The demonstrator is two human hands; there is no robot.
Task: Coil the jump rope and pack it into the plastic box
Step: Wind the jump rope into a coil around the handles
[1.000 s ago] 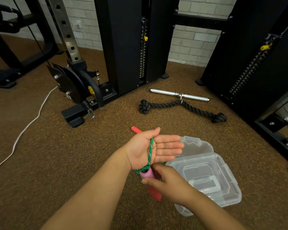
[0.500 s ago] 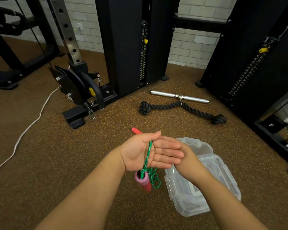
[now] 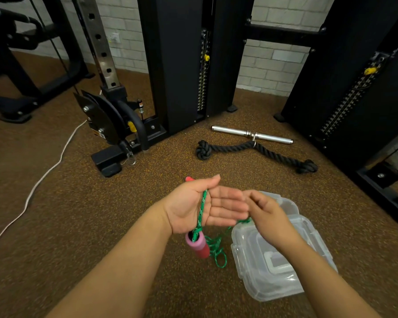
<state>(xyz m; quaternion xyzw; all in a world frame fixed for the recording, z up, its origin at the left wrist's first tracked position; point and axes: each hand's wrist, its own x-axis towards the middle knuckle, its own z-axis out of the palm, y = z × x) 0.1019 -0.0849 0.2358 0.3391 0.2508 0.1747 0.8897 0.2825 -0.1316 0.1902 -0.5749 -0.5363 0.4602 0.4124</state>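
On the speckled brown floor point(image 3: 55, 226) below your right forearm sat the clear plastic box point(image 3: 257, 267), its lid point(image 3: 283, 203) hinged back toward the far side; nothing of the jump rope lay inside it, and the only thing visible through the clear walls was a moulded rectangular shape at the bottom, which I could not identify. No brand, label or readable writing showed on the box, the rope or the machines. Your left hand point(image 3: 200, 207) was held palm up above the floor just left of the box, fingers flat and together, the grip wide, with the green jump rope point(image 3: 201, 210) running across the palm from the thumb side down past the heel of the hand. One red handle tip point(image 3: 189, 179) stuck out behind that hand near the thumb, and the other handle, pink-capped point(image 3: 197, 245), hung from the cord just under the wrist beside a loose tangle of green loops. Your right hand point(image 3: 269, 214) hovered over the box's near rim with its fingers curled narrow on the cord, which ran taut from under the left fingertips. Farther off, a black tricep rope point(image 3: 234, 148) and a chrome bar point(image 3: 251, 135) lay between the black weight-stack towers point(image 3: 175, 65), and a white cable point(image 3: 44, 175) trailed across the floor at left.
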